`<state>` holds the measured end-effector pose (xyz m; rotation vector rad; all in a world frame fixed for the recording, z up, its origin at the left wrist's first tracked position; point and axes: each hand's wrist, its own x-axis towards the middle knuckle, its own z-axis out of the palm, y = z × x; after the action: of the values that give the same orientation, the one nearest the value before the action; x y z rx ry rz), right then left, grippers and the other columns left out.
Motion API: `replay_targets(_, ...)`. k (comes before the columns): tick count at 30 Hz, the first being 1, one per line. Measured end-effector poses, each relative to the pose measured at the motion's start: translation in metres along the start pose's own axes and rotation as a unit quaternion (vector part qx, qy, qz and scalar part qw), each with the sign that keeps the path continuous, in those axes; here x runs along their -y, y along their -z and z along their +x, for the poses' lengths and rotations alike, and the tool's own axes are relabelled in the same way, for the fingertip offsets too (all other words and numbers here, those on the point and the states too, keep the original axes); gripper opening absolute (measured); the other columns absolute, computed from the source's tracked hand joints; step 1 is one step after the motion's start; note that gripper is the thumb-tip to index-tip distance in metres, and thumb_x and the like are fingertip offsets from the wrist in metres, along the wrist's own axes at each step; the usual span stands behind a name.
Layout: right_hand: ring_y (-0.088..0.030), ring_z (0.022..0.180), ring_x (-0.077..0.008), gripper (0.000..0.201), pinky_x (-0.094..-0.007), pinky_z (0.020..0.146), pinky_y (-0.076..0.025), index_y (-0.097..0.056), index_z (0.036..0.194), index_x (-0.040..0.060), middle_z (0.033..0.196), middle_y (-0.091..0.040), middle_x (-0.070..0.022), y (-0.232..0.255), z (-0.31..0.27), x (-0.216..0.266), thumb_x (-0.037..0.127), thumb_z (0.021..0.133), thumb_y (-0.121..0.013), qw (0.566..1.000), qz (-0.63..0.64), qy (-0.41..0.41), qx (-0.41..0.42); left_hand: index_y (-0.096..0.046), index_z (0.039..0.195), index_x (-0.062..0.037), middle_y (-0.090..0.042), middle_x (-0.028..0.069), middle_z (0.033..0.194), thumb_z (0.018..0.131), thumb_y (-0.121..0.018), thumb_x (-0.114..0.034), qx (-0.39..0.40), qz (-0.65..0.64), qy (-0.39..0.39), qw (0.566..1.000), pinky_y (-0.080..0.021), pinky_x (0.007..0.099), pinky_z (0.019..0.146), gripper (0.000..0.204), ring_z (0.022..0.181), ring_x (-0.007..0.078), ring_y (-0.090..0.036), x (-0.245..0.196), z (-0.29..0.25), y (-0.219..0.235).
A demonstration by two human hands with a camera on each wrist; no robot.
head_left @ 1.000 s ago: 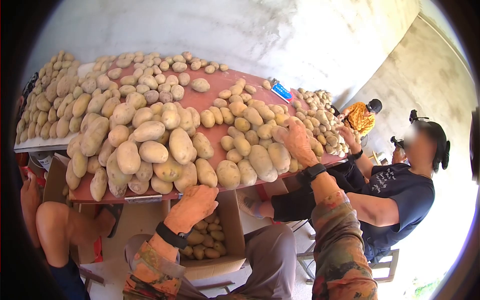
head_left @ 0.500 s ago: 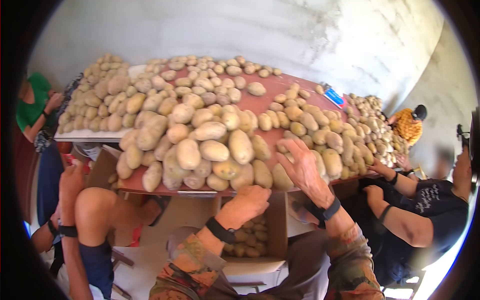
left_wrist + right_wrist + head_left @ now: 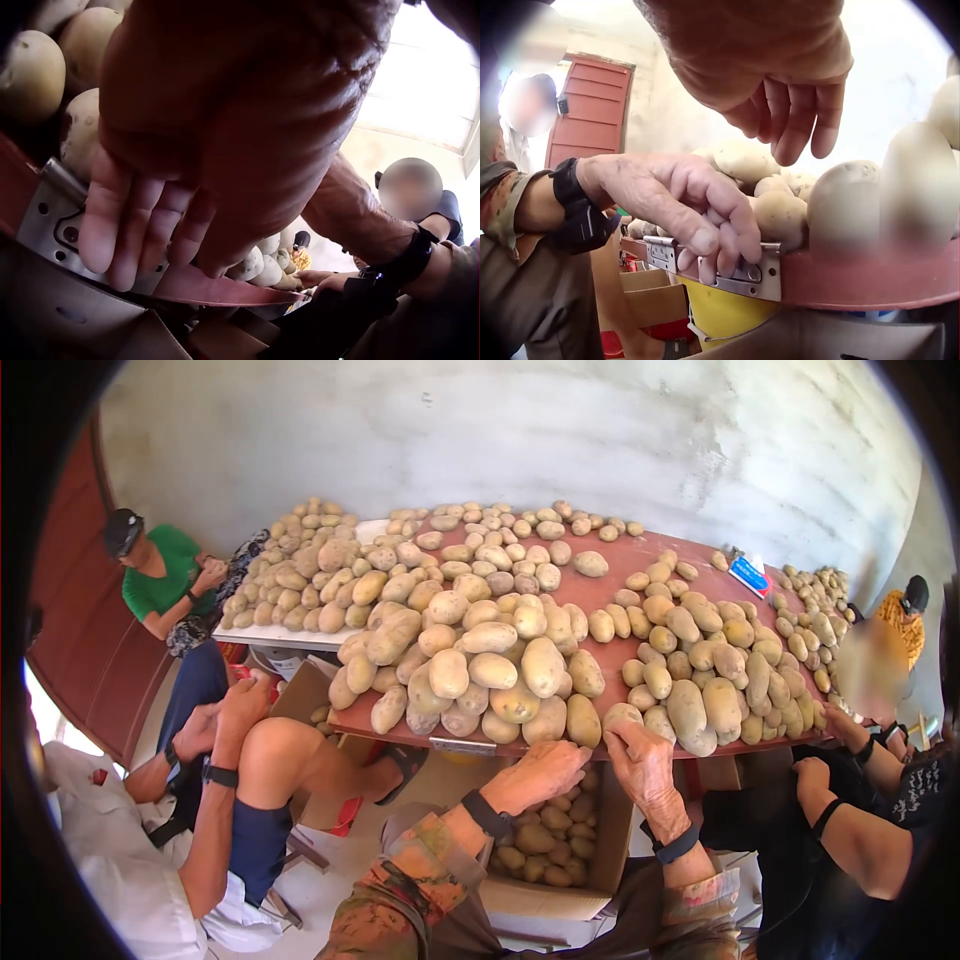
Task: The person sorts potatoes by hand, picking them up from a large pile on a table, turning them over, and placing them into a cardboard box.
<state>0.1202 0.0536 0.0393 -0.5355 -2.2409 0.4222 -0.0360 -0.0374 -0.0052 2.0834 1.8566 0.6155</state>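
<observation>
Potatoes [image 3: 543, 666] lie heaped along the red table [image 3: 590, 585]. My left hand [image 3: 540, 775] is at the table's front edge, its fingers loosely bent; the right wrist view shows this hand [image 3: 697, 202] empty beside a metal hinge [image 3: 761, 279]. Close to its right, my right hand [image 3: 640, 765] hangs at the same edge, in front of a potato [image 3: 622, 716]. Relaxed fingers and no held object show on the right hand [image 3: 772, 82] in the right wrist view. The left wrist view shows the left hand [image 3: 225, 135] with its fingers hanging down.
Below the hands stands a cardboard box [image 3: 607, 840] of potatoes. People sit around: a green shirt [image 3: 165, 580] at far left, a bare knee [image 3: 280, 760] nearer, a dark-clothed arm [image 3: 865, 840] at right. A blue packet [image 3: 748, 576] lies at the back; a yellow bucket [image 3: 720, 311] is below the table.
The head view has turned left, bringing more people there into sight. My right hand has come back from over the potatoes to the table's edge, near my left hand, which stays at that edge.
</observation>
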Motion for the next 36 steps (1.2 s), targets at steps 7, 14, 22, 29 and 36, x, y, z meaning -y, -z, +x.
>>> replay_targets(7,-0.066,0.069,-0.0343,0.006,-0.0409,0.062,-0.053,-0.067,0.087,0.0045,0.076,-0.066,-0.0153,0.004,-0.028,0.001,0.007,0.083,-0.07,0.996,0.016,0.063,0.064,-0.067,0.095,-0.005,-0.067,0.0193,0.083,0.089,-0.062,-0.021,-0.043,0.01,0.012,0.999,-0.052,0.0479,0.074,0.017,0.083,0.0402,-0.065,-0.003,0.003,-0.003)
replay_targets(14,-0.067,0.072,-0.0343,0.01,-0.0445,0.064,-0.053,-0.061,0.084,0.0057,0.072,-0.066,-0.0153,0.013,-0.046,-0.041,0.014,0.084,-0.067,0.984,-0.07,0.003,0.163,-0.064,0.094,-0.005,-0.067,0.0164,0.084,0.087,-0.064,-0.018,-0.076,0.011,0.012,0.997,-0.051,0.047,0.072,0.014,0.082,0.037,-0.065,-0.006,0.0,-0.016)
replay_targets(22,-0.069,0.083,-0.0385,0.018,-0.0487,0.074,-0.055,-0.066,0.087,0.0026,0.08,-0.07,-0.0185,0.01,-0.065,-0.074,0.019,0.08,-0.069,0.935,-0.16,-0.049,0.311,-0.065,0.099,-0.0074,-0.067,0.0167,0.092,0.087,-0.064,-0.019,-0.077,-0.002,0.072,0.994,-0.052,0.0463,0.074,0.017,0.087,0.0381,-0.065,-0.034,-0.021,-0.048)
replay_targets(29,-0.069,0.092,-0.0374,0.023,-0.0476,0.079,-0.055,-0.067,0.095,0.0028,0.09,-0.071,-0.0185,0.015,-0.063,-0.068,0.022,0.082,-0.069,0.932,-0.135,-0.043,0.333,-0.065,0.104,-0.0117,-0.068,0.019,0.087,0.088,-0.061,-0.027,0.129,-0.009,0.117,0.985,-0.052,0.0515,0.072,0.023,0.083,0.0407,-0.067,-0.066,-0.084,-0.148)
replay_targets(36,-0.068,0.097,-0.0361,0.023,-0.0469,0.082,-0.055,-0.067,0.1,0.0034,0.096,-0.071,-0.0182,0.018,-0.062,-0.056,0.019,0.084,-0.067,0.904,-0.136,-0.078,0.398,-0.065,0.097,-0.0051,-0.069,0.0213,0.089,0.086,-0.061,-0.024,0.191,-0.047,0.061,0.979,-0.052,0.0514,0.077,0.022,0.088,0.0419,-0.067,-0.079,-0.106,-0.18)
